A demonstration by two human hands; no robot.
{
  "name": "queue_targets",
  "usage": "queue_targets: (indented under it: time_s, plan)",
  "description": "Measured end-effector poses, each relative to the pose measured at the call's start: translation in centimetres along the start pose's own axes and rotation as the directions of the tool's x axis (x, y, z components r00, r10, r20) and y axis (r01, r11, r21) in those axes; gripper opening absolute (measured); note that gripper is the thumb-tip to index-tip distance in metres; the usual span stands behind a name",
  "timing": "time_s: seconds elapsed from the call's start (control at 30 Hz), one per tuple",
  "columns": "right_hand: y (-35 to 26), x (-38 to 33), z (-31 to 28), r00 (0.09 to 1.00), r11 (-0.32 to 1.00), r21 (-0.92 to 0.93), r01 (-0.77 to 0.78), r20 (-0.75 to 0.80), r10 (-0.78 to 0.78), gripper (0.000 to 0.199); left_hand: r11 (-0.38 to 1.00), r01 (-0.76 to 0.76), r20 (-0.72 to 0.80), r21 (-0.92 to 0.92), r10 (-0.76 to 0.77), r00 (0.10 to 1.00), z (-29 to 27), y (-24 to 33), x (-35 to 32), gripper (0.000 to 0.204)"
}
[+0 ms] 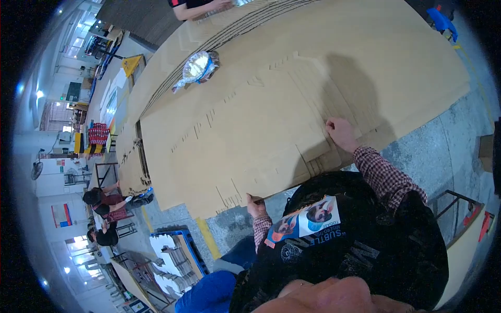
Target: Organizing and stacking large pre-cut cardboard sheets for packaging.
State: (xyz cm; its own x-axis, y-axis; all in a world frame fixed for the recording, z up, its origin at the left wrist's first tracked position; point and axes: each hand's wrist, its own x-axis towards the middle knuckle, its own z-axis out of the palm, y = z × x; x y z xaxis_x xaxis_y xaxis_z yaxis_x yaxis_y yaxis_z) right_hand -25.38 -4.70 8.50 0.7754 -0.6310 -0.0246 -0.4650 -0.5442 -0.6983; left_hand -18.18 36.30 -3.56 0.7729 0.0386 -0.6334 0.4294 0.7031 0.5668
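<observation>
A large brown cardboard sheet [235,141] with rows of short cut slits and creases spreads in front of me. My left hand [255,206] pinches its near edge, thumb on top and the other fingers partly hidden. Farther right, my right hand [342,133] is closed with curled fingers, low over the cardboard beside some cut and creased flaps [321,156]. Whatever its fingertips hold, if anything, is hidden. My shadow falls across the cardboard around this hand.
A shiny clear plastic bundle [198,68] lies on the far part of the cardboard. Beyond it, another person's arm [206,9] reaches in. Stacked cardboard pieces [175,261] sit on a blue-edged pallet at lower left. Other people [104,206] work at the left.
</observation>
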Motion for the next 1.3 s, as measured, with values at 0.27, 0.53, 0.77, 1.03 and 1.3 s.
queue_targets:
  time_s: [0.27,0.53,0.77,1.03,1.3]
  plan:
    - [0.8,0.0,-0.9,0.993,0.972,0.207,-0.112,0.055,0.103,0.021,0.999,0.025,-0.036,0.021,-0.025,0.999,-0.4,0.0,0.1,0.033]
    - [0.7,1.7,-0.6,0.992,0.984,-0.173,-0.048,0.103,0.067,0.021,0.999,-0.003,-0.019,0.04,0.003,1.0,-0.9,-0.2,0.5,0.034]
    - [0.6,1.7,-0.1,0.996,0.973,-0.229,0.041,0.085,-0.022,0.016,0.96,0.278,0.297,0.02,-0.272,0.915,-3.6,1.1,2.6,0.033]
    - [2.0,-0.7,-2.4,0.998,0.998,0.043,-0.055,0.033,0.054,0.018,0.964,0.262,0.101,0.055,-0.266,0.959,-1.8,-0.3,0.7,0.029]
    - [1.2,0.6,-2.3,0.965,0.985,-0.088,-0.146,0.207,0.162,0.027,0.973,0.143,0.03,0.181,-0.151,0.988,0.6,-1.2,-1.0,0.024]
